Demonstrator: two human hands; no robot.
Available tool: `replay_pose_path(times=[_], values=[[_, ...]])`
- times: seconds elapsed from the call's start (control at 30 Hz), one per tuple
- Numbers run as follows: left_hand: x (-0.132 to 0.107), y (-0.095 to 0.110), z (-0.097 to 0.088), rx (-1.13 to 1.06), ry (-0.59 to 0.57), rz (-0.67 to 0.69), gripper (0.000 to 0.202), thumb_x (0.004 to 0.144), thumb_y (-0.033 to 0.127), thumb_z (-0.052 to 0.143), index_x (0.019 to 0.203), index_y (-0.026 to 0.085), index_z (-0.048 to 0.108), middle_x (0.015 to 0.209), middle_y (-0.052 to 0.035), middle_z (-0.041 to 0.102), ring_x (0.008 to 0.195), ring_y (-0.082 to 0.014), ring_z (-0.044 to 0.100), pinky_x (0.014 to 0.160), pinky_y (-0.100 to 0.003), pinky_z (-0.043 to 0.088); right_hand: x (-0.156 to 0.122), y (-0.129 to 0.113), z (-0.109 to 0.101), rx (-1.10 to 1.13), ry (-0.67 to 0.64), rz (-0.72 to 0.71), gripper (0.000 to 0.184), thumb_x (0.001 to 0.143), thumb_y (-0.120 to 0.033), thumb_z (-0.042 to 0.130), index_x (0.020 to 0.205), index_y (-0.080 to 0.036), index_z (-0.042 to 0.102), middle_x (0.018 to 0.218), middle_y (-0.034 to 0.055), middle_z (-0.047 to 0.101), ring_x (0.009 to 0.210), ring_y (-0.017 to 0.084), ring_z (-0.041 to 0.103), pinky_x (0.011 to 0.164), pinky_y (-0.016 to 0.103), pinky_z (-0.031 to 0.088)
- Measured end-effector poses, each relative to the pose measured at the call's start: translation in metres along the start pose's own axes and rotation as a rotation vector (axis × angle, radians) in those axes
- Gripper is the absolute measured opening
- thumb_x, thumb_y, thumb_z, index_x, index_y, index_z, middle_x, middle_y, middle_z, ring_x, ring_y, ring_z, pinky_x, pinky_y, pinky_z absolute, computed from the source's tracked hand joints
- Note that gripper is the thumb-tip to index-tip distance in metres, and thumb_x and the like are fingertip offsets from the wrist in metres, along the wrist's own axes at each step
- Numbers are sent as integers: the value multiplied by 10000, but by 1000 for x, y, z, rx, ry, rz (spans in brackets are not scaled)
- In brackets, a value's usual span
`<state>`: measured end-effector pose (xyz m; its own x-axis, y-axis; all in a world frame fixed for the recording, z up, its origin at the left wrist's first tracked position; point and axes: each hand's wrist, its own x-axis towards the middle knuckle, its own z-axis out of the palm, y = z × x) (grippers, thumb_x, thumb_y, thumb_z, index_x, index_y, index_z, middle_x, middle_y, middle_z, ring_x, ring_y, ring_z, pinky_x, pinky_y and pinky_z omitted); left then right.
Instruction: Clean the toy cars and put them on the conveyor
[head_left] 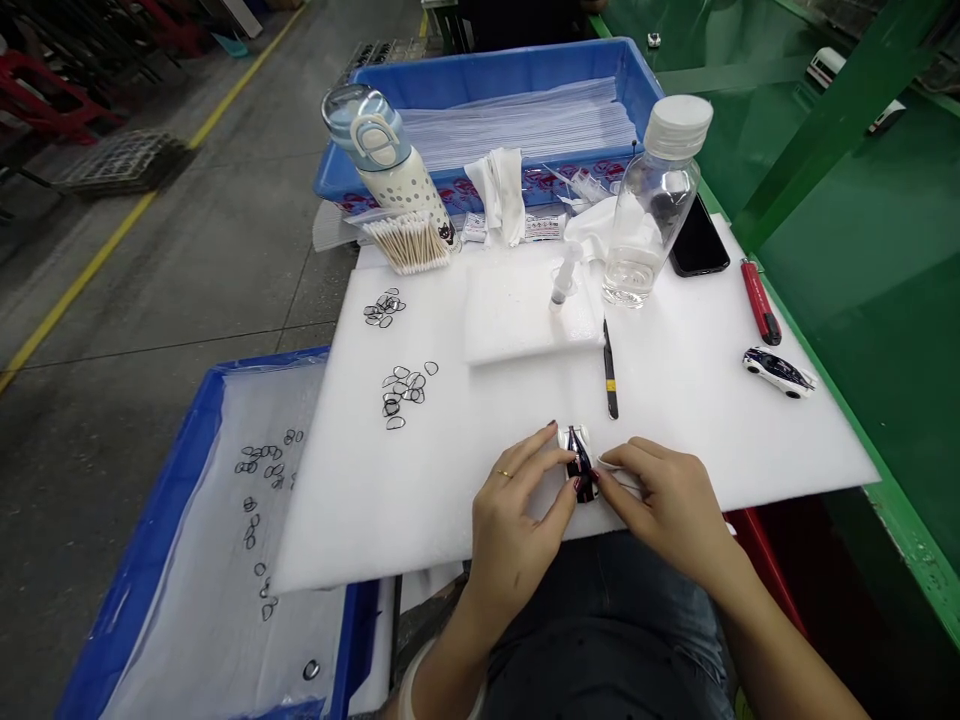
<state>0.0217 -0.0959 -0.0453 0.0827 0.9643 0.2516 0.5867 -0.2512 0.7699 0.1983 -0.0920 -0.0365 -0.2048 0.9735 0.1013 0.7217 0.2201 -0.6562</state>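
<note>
While both hands worked near the front edge of a white foam sheet (pixel 450 500) on the green desk (pixel 862 300), a small toy car (pixel 579 462) sat between them. The left hand (pixel 517 515) pinched it in a thumb-and-finger grip. The right hand (pixel 671 500) touched its other side, fingers close together, but whether that grip pinched it could not be told. Black tweezers (pixel 610 372) lay just beyond, and a second toy car (pixel 780 372) sat well apart to the right.

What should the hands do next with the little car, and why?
Probably the right hand should let go and pick up the slim black tool, while the left hand steadies the toy car. Both hands pinch the car now, and the tool lies just beyond it on the foam.
</note>
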Motion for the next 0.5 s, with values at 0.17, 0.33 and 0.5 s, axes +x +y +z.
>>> replay_pose_path(times=[0.17, 0.33, 0.5], values=[[3, 1, -3, -8, -56, -47, 202, 828, 117, 648, 991, 230, 685, 1196, -65, 686, 1128, -242, 636, 966, -467, 550, -1, 0, -1, -13, 33, -18, 163, 921, -296, 586, 865, -172, 676, 717, -4, 643, 537, 95, 530, 511, 239, 344], [15, -3, -19, 18, -299, 73, 482, 829, 149, 671, 1283, 279, 577, 1447, -86, 519, 1333, -298, 486, 1047, -528, 478, -6, 3, -7, 109, 161, -69, 131, 934, -193, 546, 952, -168, 672, 716, 9, 624, 554, 94, 522, 511, 230, 392], [21, -12, -15, 28, -320, 188, 525, 796, 216, 754, 1285, 283, 575, 1321, -86, 596, 1232, -295, 559, 1016, -517, 493, -21, 9, 0, -39, 330, -237, 281, 914, -95, 531, 1148, -205, 639, 841, 48, 666, 606, 115, 552, 535, 249, 446]])
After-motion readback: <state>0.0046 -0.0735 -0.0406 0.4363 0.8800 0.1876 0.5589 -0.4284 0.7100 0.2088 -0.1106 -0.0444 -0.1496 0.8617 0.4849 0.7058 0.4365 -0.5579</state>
